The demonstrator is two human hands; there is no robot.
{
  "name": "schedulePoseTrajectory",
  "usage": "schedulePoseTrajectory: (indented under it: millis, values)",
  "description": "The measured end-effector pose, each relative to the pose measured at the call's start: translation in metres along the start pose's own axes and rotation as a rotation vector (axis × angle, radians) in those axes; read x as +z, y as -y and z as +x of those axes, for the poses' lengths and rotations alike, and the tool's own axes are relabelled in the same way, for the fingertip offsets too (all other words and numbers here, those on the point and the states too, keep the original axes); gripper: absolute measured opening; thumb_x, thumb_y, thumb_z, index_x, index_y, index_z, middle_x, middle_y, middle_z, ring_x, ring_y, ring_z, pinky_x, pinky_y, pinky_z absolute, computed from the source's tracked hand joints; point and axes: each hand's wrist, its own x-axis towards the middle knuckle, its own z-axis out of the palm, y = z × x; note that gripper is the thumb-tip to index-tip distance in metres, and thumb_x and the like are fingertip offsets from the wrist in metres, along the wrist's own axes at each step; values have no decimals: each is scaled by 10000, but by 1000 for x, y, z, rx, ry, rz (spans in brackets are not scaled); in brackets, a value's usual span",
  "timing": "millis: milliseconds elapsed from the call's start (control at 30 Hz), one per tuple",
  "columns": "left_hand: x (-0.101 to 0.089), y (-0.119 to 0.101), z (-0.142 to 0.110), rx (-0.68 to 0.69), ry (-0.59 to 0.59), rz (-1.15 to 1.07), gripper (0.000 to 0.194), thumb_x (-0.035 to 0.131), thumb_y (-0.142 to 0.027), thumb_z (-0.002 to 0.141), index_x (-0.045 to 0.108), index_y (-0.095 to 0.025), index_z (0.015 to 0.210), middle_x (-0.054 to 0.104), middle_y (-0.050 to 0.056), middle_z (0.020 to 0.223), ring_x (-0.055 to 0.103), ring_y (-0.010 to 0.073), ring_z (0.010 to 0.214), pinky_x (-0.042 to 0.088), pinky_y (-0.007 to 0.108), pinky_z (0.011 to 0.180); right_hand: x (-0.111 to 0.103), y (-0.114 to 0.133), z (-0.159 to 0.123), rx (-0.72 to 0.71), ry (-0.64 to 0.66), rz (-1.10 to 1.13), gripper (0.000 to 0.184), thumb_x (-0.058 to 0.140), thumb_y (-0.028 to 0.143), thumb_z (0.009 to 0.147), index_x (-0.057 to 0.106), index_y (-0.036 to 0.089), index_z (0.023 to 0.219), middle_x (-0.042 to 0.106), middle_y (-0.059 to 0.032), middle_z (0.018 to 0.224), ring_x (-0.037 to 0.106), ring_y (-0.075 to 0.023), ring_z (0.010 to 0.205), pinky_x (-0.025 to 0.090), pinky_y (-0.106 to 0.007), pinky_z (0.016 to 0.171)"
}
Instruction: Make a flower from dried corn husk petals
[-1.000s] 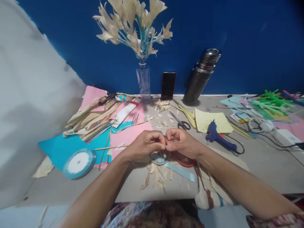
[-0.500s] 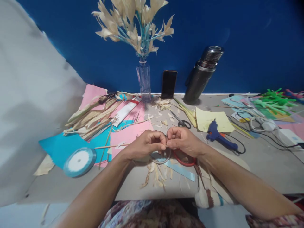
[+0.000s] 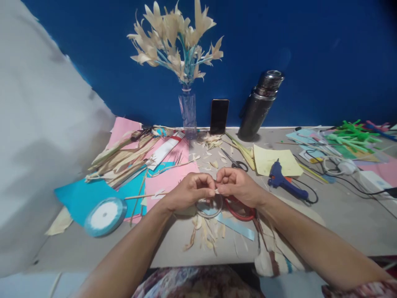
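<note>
My left hand (image 3: 192, 192) and my right hand (image 3: 240, 187) meet over the middle of the table, thumbs and forefingers pinched together. Between their fingertips shows a tiny pale piece (image 3: 216, 191), mostly covered, its kind too small to make out. Directly below the hands lie a pale ring (image 3: 208, 216) and a red looped handle (image 3: 243, 217), partly hidden by my right hand. A light blue ribbon strip (image 3: 238, 228) and dry husk scraps (image 3: 206, 236) lie nearer to me. A thin stick (image 3: 142, 196) reaches toward my left wrist.
Ribbon spool (image 3: 104, 217), dried husks (image 3: 120, 161) and coloured paper (image 3: 77, 194) lie left. Behind stand a bottle (image 3: 187, 111) of husk flowers, a phone (image 3: 219, 116) and a flask (image 3: 259, 107). Black scissors (image 3: 238, 164), a blue glue gun (image 3: 287, 182) and cables (image 3: 350, 182) are right.
The view has tilted slightly, so the background sits a little lower. Both hands keep their pinch close together, with only slight finger movement; the pale piece shows a bit more.
</note>
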Motion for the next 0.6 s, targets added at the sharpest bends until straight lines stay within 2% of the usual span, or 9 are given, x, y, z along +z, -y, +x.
schedulePoseTrajectory:
  millis: [133,233,300,400,600]
  values:
    - [0,2,-1,24,35,-39,237,781,-288,767,620,-117,744,637,46,669,581,116,619,439,226,599,1,-1,1,25,47,131,383,904,306,623,635,154,850,659,18,680,542,-64,503,411,-185,512]
    - [3,7,2,-3,-92,-198,250,797,-290,751,598,-142,778,619,17,624,553,99,539,447,220,544,-4,2,4,-21,4,160,435,861,443,674,667,147,926,680,-18,727,564,-83,540,427,-208,536]
    - [6,9,4,-20,-179,-311,264,790,-307,757,572,-163,795,606,0,596,547,105,499,474,240,520,-7,2,6,-49,-75,128,379,819,448,729,673,148,907,680,-24,739,540,-77,534,405,-209,526]
    - [11,8,7,-36,-256,-380,290,796,-320,744,553,-173,799,610,-5,589,548,110,478,504,258,507,-7,1,8,-30,-141,13,292,819,354,735,670,154,888,670,-12,735,481,-62,507,344,-206,496]
    - [16,8,9,-58,-343,-257,284,807,-314,708,595,-148,800,619,14,580,550,103,495,484,223,503,3,2,6,-57,-184,-189,307,809,394,728,628,157,802,521,59,580,426,-69,498,286,-213,487]
